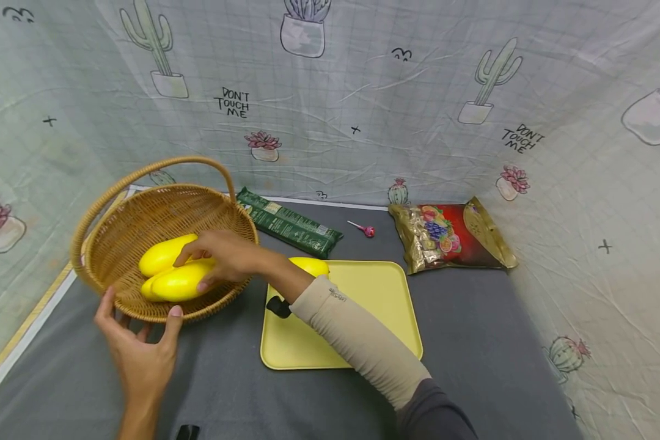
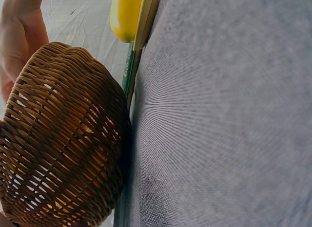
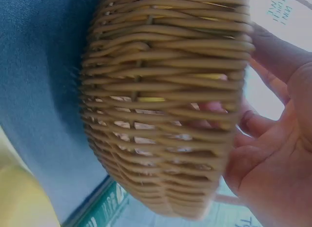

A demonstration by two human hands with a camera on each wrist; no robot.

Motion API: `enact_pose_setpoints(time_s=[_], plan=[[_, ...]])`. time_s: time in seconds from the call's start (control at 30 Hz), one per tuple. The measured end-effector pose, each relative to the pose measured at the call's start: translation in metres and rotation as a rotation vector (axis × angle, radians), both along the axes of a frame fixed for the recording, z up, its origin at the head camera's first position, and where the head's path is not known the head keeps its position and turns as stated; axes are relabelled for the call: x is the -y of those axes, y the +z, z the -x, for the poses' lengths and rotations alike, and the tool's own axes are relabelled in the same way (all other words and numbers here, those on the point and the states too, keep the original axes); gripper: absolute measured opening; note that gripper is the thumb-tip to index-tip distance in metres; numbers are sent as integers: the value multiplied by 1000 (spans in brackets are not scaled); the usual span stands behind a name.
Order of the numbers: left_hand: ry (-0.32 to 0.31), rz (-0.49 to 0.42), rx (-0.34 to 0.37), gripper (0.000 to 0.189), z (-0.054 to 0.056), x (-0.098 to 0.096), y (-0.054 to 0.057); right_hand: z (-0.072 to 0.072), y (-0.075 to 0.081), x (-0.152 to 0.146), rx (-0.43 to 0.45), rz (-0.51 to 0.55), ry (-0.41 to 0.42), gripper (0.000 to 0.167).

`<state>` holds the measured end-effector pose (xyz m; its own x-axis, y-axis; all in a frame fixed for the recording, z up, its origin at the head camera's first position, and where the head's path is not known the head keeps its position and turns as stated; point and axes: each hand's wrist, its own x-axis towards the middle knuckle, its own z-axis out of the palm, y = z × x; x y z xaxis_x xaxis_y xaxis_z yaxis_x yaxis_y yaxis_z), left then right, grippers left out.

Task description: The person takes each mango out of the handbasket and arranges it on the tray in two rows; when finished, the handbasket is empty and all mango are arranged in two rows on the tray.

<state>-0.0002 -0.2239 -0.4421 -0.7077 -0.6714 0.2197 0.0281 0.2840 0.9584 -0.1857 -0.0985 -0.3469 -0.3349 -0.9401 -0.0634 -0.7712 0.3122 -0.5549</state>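
Note:
A tan wicker basket point(image 1: 165, 211) with a tall arched handle stands at the left, and yellow mangoes lie in it. My left hand point(image 1: 140, 360) grips its near rim, with the thumb and fingers spread apart. Inside the basket, my right hand point(image 1: 225, 253) holds the front mango point(image 1: 178, 283), its thumb on the near side and fingers over the top. Behind that fruit rests another mango point(image 1: 162, 255); part of a third point(image 1: 147, 290) shows beneath. In the right wrist view the woven wall point(image 3: 161, 90) hides most of the fruit.
Right of the basket lies a yellow tray point(image 1: 363, 311), with a mango point(image 1: 310, 266) at its far left, partly behind my right arm. A green packet point(image 1: 288, 223), a pink lollipop point(image 1: 368, 231) and a gold-and-red bag point(image 1: 451, 235) lie along the back by the curtain.

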Motion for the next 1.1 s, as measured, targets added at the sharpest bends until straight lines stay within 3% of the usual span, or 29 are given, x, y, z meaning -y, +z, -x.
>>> enact_pose_setpoints(time_s=[0.53, 1.1], plan=[[-4, 5, -17, 98, -1, -1, 0, -3, 27, -50, -78, 209, -149, 59], [0, 7, -15, 99, 0, 0, 0, -7, 40, -124, -15, 314, -376, 59]])
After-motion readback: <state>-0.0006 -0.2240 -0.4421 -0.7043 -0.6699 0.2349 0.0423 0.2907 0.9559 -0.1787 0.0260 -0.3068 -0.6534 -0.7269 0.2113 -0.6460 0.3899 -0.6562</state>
